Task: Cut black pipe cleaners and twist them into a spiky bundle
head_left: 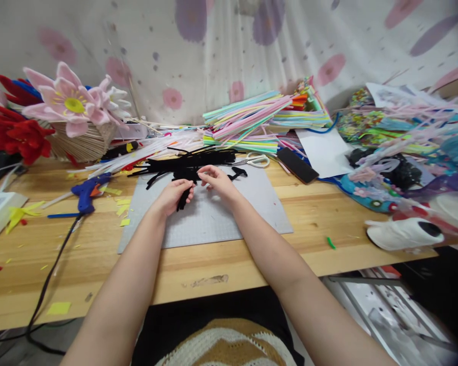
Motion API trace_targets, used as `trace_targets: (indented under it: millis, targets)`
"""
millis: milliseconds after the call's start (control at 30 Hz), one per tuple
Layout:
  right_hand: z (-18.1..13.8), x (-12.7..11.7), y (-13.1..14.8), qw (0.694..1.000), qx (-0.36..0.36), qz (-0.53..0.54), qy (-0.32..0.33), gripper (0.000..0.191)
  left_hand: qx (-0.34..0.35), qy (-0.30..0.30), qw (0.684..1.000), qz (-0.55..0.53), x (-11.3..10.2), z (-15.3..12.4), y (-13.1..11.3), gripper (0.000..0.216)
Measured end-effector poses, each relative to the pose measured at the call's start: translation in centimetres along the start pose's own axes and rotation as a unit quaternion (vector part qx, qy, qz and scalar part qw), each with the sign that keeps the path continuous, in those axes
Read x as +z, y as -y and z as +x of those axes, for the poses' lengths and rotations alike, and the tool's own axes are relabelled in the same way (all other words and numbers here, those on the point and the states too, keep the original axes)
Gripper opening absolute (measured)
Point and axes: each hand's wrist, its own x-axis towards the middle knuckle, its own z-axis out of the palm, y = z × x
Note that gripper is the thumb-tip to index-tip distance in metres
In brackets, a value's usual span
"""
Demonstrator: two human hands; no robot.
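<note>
Both my hands work over a grey cutting mat on a wooden table. My left hand is closed around a short black pipe cleaner piece that sticks out below its fingers. My right hand pinches the upper part of the same black piece, fingers pressed together. Just beyond the hands lies a pile of black pipe cleaners at the mat's far edge.
A blue glue gun with its black cord lies left of the mat. White-handled scissors, a black phone, stacks of coloured pipe cleaners, a basket with pink and red pipe-cleaner flowers and a white shoe surround it.
</note>
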Motion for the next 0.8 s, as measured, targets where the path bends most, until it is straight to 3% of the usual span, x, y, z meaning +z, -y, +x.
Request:
trace_targets:
  millis: [100, 233, 333, 433, 533, 667, 800]
  targets:
    - [-0.1, 0.0, 0.1, 1.0, 0.009, 0.019, -0.021, 0.021, 0.023, 0.013, 0.999, 0.047, 0.9, -0.1, 0.6, 0.017]
    - [-0.2, 0.1, -0.3, 0.996, 0.049, 0.054, -0.045, 0.023, 0.054, -0.014, 0.992, 0.114, 1.5, 0.0, 1.2, 0.018]
    - [0.0, 0.1, -0.6, 0.99, 0.087, 0.094, -0.063, 0.017, 0.072, -0.024, 0.993, 0.09, 1.6, 0.1, 1.2, 0.016]
    - [0.1, 0.0, -0.8, 0.98, 0.103, 0.159, -0.066, 0.016, 0.045, -0.011, 0.998, 0.038, 1.5, 0.0, 1.1, 0.01]
    - [-0.2, -0.2, -0.8, 0.983, 0.076, 0.168, -0.01, 0.019, 0.007, -0.008, 1.0, -0.005, 1.3, 0.1, 1.1, 0.007]
    - [-0.7, -0.5, -0.3, 0.991, 0.026, 0.056, 0.117, 0.027, -0.014, 0.001, 0.998, -0.056, 0.9, 0.2, 1.1, 0.013]
    - [-0.7, -0.5, 0.1, 0.991, -0.009, 0.019, 0.132, 0.023, -0.066, 0.042, 0.99, -0.121, 0.6, 0.0, 0.6, 0.016]
